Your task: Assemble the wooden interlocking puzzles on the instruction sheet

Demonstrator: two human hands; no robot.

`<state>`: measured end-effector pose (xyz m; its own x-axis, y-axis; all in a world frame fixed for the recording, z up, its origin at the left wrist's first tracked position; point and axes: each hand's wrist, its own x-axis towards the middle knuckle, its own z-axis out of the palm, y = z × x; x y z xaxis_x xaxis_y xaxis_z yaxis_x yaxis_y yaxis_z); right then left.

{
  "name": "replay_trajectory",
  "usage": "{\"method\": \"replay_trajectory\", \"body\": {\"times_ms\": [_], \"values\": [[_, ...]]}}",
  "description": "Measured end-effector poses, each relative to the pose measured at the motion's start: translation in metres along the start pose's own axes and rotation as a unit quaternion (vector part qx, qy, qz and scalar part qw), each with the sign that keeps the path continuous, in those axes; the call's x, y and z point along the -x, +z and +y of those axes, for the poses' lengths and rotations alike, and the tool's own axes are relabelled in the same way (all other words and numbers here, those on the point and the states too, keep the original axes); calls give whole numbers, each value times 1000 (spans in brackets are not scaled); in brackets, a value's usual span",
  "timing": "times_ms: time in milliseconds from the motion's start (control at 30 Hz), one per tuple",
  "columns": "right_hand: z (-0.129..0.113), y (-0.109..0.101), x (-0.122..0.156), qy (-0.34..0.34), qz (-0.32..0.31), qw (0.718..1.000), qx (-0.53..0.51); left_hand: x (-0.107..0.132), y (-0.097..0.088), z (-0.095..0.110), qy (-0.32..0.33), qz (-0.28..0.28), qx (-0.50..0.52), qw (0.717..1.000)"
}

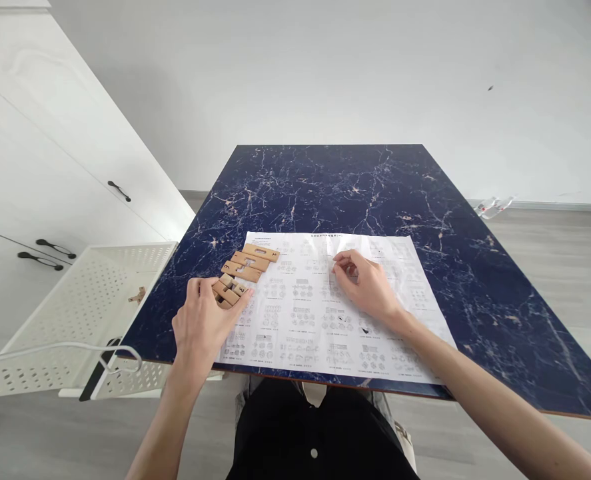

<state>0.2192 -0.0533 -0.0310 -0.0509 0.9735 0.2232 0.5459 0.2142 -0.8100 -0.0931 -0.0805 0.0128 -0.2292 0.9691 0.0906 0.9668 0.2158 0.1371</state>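
A white printed sheet of diagrams [325,313] lies on a dark blue marble-patterned table [355,187]. Several flat notched wooden pieces [249,261] lie in a row at the sheet's left edge. My left hand [202,327] rests at the near end of that row, its fingers curled round the nearest wooden piece [228,292]. My right hand [365,283] lies on the middle of the sheet, fingers bent and pinched together with the fingertips on the paper; nothing shows in them.
A white perforated rack [82,307] stands left of the table, with a small wooden piece [136,295] on it and a white cable [65,350] across its front. White cabinets with black handles [119,191] stand far left. Grey floor surrounds the table.
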Motion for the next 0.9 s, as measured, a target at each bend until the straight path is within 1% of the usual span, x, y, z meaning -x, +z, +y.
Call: {"method": "replay_trajectory", "body": {"times_ms": [100, 167, 233, 300, 367, 400, 467, 533, 600, 700, 800, 900], "values": [[2, -1, -1, -6, -5, 1000, 13, 2, -4, -1, -8, -13, 8, 1000], [1, -4, 0, -18, -4, 999, 27, 6, -6, -3, -4, 3, 18, 1000], [-4, -12, 6, -31, -4, 998, 45, 14, -8, -4, 15, 35, 34, 999], [-12, -21, 19, -32, -15, 998, 53, 24, -9, -4, 61, 68, 73, 993], [-22, -30, 39, -8, -22, 999, 45, 36, -7, 0, 141, 73, 141, 977], [-27, -34, 50, 12, -21, 999, 32, 41, -5, 3, 188, 52, 177, 965], [-33, -39, 73, 59, -25, 998, 5, 48, 0, 10, 262, -13, 224, 939], [-33, -39, 94, 102, -20, 994, -17, 52, 5, 17, 302, -74, 249, 917], [-30, -36, 109, 133, 5, 990, -38, 53, 9, 21, 310, -116, 275, 903], [-23, -30, 121, 149, 41, 987, -53, 52, 12, 24, 287, -149, 320, 890], [-18, -24, 125, 142, 70, 986, -44, 52, 11, 22, 264, -161, 350, 884], [-15, -21, 127, 136, 77, 987, -31, 52, 10, 20, 243, -157, 373, 881]]}}
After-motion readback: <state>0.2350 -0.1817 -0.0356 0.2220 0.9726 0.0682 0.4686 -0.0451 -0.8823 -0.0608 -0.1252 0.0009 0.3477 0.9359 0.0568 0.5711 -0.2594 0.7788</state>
